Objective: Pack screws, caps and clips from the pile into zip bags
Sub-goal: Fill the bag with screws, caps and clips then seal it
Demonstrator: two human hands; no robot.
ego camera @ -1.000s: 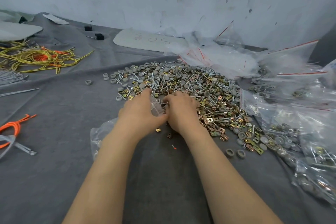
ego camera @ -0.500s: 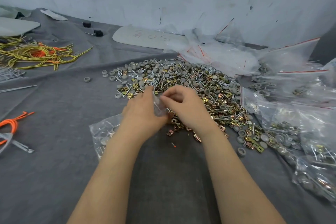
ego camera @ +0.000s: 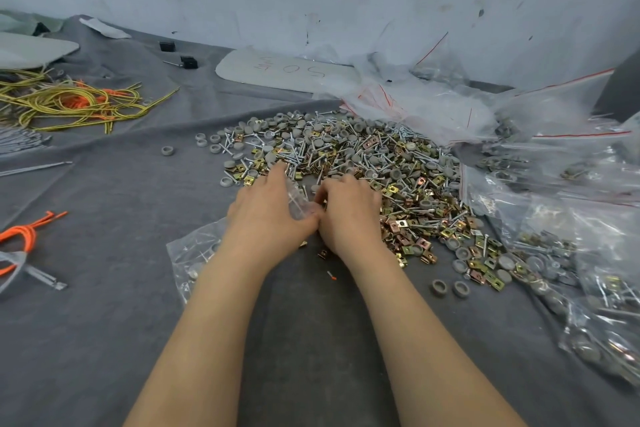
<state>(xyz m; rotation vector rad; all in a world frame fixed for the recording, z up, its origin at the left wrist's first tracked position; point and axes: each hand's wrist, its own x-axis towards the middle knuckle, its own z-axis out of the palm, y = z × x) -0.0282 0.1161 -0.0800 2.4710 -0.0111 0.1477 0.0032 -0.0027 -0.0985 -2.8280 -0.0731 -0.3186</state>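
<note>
A wide pile (ego camera: 367, 156) of silver screws, grey round caps and brass clips covers the grey cloth at centre. My left hand (ego camera: 270, 215) holds the mouth of a clear zip bag (ego camera: 194, 256) that lies under my forearm with a few parts inside. Its thumb and fingers pinch the plastic edge. My right hand (ego camera: 349, 211) sits right beside it at the pile's near edge, fingers curled down into the clips. What those fingers hold is hidden.
Filled zip bags (ego camera: 571, 253) are heaped along the right. Empty red-striped bags (ego camera: 415, 104) lie behind the pile by the wall. Yellow and orange cords (ego camera: 69, 104) sit far left, an orange cord (ego camera: 24, 236) nearer. Two loose caps (ego camera: 450, 288) lie front right.
My right hand, raised at the bag mouth half a second ago, has dropped back onto the near edge of the pile. The left hand keeps holding the bag.
</note>
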